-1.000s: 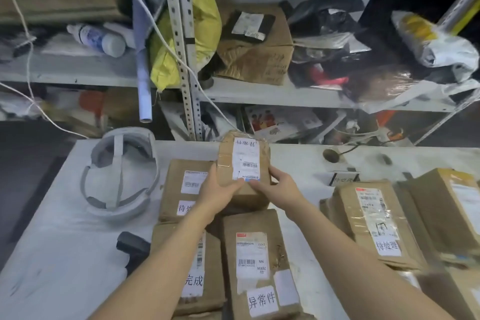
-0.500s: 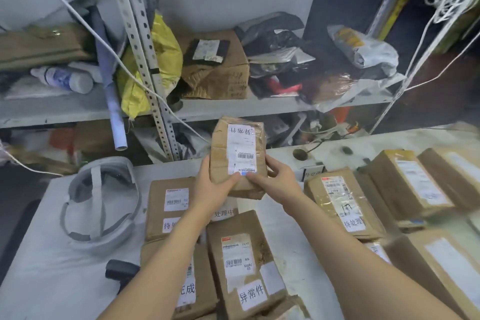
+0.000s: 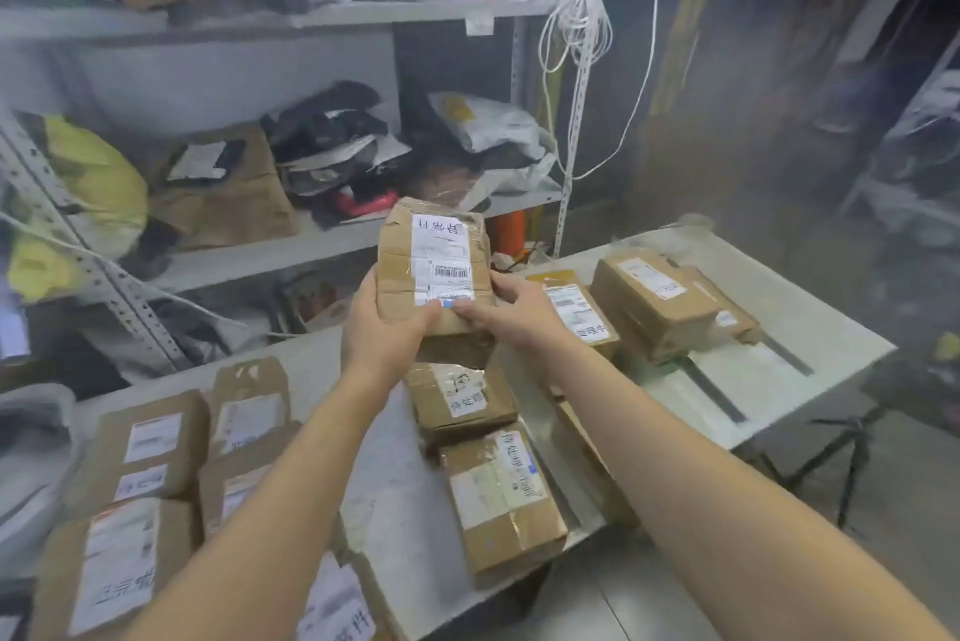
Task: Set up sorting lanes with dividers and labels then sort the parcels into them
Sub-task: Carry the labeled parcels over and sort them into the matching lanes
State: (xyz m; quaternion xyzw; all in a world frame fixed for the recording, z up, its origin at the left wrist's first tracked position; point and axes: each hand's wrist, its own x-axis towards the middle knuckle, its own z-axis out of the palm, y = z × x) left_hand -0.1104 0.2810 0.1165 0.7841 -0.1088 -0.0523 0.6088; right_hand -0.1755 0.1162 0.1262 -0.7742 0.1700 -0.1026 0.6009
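A brown cardboard parcel (image 3: pixel 434 266) with a white shipping label and a handwritten tag is held up above the table. My left hand (image 3: pixel 379 333) grips its lower left side and my right hand (image 3: pixel 506 313) grips its lower right side, thumbs on the front. Below it, labelled parcels (image 3: pixel 462 398) lie in a row on the white table (image 3: pixel 748 375). More labelled parcels (image 3: pixel 150 448) lie at the left, and others (image 3: pixel 654 307) sit at the far right end.
A metal shelf rack (image 3: pixel 322 235) stands behind the table, stuffed with boxes, bags and a yellow sack (image 3: pixel 98 183). White cords (image 3: pixel 576 32) hang from an upright. The table's right edge drops to the floor, where a black stand (image 3: pixel 841 437) is.
My view has swung to the right and the parcel, still held in both hands, has travelled right with it, now above the middle row. The white headset has left the view.
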